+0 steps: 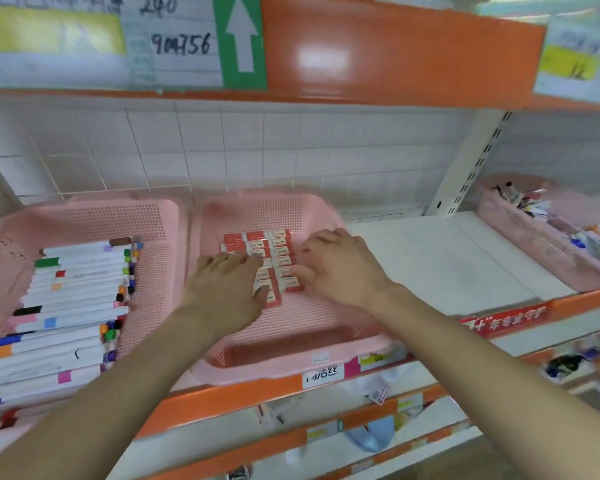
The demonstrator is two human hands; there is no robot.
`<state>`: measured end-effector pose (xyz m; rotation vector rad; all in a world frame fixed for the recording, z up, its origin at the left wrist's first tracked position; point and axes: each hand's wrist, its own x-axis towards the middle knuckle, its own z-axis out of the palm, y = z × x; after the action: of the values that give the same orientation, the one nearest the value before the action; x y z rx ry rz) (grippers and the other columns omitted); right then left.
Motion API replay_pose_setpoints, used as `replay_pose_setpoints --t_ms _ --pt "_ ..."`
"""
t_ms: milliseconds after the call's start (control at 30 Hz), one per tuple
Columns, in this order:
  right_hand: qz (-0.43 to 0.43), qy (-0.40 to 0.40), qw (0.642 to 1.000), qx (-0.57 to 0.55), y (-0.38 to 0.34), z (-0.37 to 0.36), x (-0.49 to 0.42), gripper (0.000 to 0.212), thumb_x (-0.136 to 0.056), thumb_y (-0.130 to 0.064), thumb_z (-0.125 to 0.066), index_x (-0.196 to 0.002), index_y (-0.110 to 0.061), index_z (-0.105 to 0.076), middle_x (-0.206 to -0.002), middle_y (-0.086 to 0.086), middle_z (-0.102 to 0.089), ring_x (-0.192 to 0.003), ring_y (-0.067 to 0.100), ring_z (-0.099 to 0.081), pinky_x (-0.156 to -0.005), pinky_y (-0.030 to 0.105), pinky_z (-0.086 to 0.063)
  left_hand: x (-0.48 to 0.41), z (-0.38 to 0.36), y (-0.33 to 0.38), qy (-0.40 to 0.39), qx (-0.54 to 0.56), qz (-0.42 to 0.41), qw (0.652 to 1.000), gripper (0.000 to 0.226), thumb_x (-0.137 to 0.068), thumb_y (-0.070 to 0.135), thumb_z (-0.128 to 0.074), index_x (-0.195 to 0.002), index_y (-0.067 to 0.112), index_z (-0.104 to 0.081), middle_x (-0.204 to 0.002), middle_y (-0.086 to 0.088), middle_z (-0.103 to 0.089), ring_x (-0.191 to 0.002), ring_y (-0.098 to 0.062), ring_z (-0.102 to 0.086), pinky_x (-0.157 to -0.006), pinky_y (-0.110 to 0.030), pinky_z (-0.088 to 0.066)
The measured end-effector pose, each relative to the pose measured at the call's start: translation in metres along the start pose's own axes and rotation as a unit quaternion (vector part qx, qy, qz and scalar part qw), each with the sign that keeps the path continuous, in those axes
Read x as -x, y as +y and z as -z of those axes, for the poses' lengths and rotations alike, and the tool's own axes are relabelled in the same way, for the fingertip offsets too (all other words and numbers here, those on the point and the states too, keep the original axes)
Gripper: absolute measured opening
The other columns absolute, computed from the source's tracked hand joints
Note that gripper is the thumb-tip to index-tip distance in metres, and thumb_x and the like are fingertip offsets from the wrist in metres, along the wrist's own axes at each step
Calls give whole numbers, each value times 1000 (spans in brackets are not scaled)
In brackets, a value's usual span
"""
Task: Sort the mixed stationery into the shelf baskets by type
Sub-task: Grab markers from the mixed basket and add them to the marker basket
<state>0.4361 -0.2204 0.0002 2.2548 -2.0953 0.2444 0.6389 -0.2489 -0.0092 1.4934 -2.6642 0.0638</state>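
Several small red-and-white eraser boxes [280, 251] lie in tidy rows on the floor of the middle pink basket [257, 211]. My left hand [227, 285] rests on the left side of the rows, fingers extended over the boxes and thumb touching a box at the front. My right hand [336, 268] lies against the right side of the rows, its fingertips touching the nearest boxes. Neither hand lifts a box. The left pink basket [84, 216] holds several white markers [73, 306] with coloured caps, laid side by side.
A third pink basket [520, 237] of mixed stationery stands at the right end of the white shelf [430, 258]. An orange shelf edge [361, 57] with paper labels runs overhead. Lower shelves with loose items show below.
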Motion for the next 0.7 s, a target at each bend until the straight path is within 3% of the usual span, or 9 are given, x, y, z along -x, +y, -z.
replay_pose_setpoints --t_ms 133,400,500,700 --pt "-93 25 995 -6 23 13 39 56 -93 -64 -40 -139 -32 -50 -155 -5 -39 -139 21 -35 -111 44 -21 -1 11 20 30 70 -30 997 59 -95 58 -41 -148 30 -37 -154 5 -40 -138 -24 -41 -112 -44 -27" --pt "-162 77 983 -47 83 45 121 62 -94 -67 -30 -146 -36 -42 -160 -6 -29 -145 17 -23 -114 41 -13 1 16 104 57 81 -58 993 62 -94 66 -38 -147 33 -38 -157 10 -34 -143 -21 -32 -115 -48 -18" --pt "-166 82 981 -58 116 49 158 63 -94 -68 -29 -148 -36 -39 -161 -7 -25 -147 16 -19 -115 40 -10 5 15 156 65 87 -56 993 64 -93 67 -37 -147 34 -37 -158 11 -33 -145 -20 -28 -114 -44 -13" --pt "-187 83 977 -64 217 75 238 63 -94 -67 -31 -149 -37 -36 -162 -8 -23 -148 13 -16 -113 35 -7 3 17 278 79 64 -74 992 63 -93 68 -35 -146 33 -38 -159 9 -32 -144 -17 -29 -113 -42 -18"
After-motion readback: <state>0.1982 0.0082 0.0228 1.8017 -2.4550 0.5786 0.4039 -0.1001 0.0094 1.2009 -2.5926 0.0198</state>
